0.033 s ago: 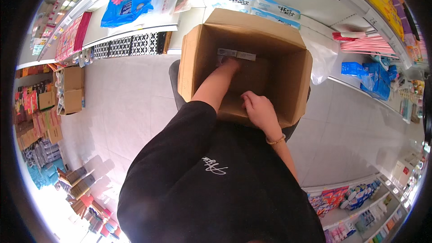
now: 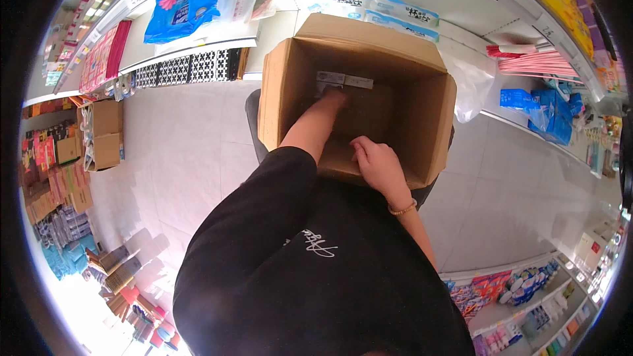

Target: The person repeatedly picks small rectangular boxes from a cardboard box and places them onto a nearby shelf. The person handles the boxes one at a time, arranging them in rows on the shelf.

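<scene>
An open cardboard box [image 2: 369, 36] stands in front of me on a dark support, its flaps spread outward. My left hand [image 2: 333, 97] reaches deep inside, beside small pale cartons [image 2: 358, 82] that sit in a row at the far inner wall. Shadow and blur hide its fingers, so I cannot tell whether it grips one of the cartons. Over the near part of the box is my right hand [image 2: 380, 163], with its fingers curled in and nothing visible in them. A beaded bracelet [image 2: 403, 208] circles the right wrist.
Behind the box a white shelf holds blue-and-white packets [image 2: 403, 23], with a blue bag [image 2: 188, 13] farther left. Pink items [image 2: 534, 66] and blue packages [image 2: 550, 115] fill the right shelf. Another cardboard box [image 2: 104, 133] rests on the left, above pale floor tiles [image 2: 188, 118].
The view has shifted very slightly. Both hands stay in nearly the same places inside and over the box.
</scene>
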Demonstrator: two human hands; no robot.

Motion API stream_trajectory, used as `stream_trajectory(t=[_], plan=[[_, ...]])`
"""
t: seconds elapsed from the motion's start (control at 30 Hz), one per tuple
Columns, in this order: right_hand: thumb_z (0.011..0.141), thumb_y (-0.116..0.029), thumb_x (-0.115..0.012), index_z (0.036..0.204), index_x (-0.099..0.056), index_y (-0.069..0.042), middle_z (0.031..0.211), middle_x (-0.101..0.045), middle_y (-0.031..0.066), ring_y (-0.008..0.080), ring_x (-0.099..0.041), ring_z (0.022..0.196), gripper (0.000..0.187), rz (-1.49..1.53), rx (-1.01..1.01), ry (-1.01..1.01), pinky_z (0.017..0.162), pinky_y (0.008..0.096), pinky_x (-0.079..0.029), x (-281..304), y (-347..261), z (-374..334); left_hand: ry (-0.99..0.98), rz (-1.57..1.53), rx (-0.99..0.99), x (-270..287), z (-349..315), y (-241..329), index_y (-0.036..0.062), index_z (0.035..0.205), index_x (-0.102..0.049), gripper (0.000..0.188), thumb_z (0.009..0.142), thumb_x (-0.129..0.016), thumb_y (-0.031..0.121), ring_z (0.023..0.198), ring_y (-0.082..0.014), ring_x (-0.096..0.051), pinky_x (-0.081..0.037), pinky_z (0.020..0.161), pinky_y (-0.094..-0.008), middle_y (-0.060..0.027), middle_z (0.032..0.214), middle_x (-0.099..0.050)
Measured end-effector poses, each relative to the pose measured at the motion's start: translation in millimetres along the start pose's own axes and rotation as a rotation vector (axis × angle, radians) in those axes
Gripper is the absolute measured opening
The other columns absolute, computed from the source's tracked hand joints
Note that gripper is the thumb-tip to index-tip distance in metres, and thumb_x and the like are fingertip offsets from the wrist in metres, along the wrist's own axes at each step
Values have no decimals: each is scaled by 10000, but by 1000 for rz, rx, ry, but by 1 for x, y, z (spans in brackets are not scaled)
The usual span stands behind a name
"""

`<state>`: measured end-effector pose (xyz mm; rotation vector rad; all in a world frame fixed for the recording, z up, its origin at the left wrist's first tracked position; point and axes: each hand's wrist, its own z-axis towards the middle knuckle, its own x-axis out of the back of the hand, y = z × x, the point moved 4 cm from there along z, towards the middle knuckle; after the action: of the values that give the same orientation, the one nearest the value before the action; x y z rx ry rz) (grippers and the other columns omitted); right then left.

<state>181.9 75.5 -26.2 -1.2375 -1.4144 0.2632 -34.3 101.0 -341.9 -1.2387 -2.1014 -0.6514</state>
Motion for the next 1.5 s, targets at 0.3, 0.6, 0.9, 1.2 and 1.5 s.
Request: stream_trajectory(t=[0.3, 0.6, 0.9, 1.2, 1.5], plan=[[997, -222, -526, 1097, -671, -59, 859, -699, 244, 445, -675, 811, 240, 98, -32, -82, 750, 532, -540, 6, -6, 6, 262, -204, 94, -57, 28, -15, 121, 1281, -641, 372, 951, -563, 276, 1178, -351, -629, -481, 951, -592, -132, 1285, -645], [978, -220, -566, 1115, -671, -53, 868, -702, 246, 436, -682, 830, 240, 148, -74, -143, 764, 517, -547, 11, -9, 10, 713, 91, -9, -63, 5, -23, 135, 1159, -657, 261, 956, -548, 256, 1078, -319, -645, -488, 861, -632, -134, 1147, -642], [974, -233, -570, 1142, -651, -40, 914, -717, 224, 425, -685, 873, 268, 135, -23, -148, 799, 508, -549, 10, -12, 9, 777, 284, -141, -57, -21, -22, 124, 1125, -687, 307, 927, -590, 338, 1063, -312, -659, -482, 918, -575, -135, 1114, -675], [948, -186, -603, 1185, -612, -35, 997, -717, 198, 396, -676, 944, 281, 43, -29, -57, 833, 463, -537, 8, -4, 4, 88, 46, -187, 10, -55, 16, 108, 1112, -745, 305, 885, -635, 279, 1058, -363, -685, -524, 916, -530, -170, 1170, -705], [928, -134, -622, 1494, -360, -35, 1435, -484, 233, 409, -481, 1322, 632, 16, 25, 421, 1103, 444, -412, 24, -3, 7, -423, 95, -332, 155, -150, 101, 85, 1186, -689, 581, 705, -840, 373, 1022, -301, -697, -568, 845, -440, -139, 1111, -727]])
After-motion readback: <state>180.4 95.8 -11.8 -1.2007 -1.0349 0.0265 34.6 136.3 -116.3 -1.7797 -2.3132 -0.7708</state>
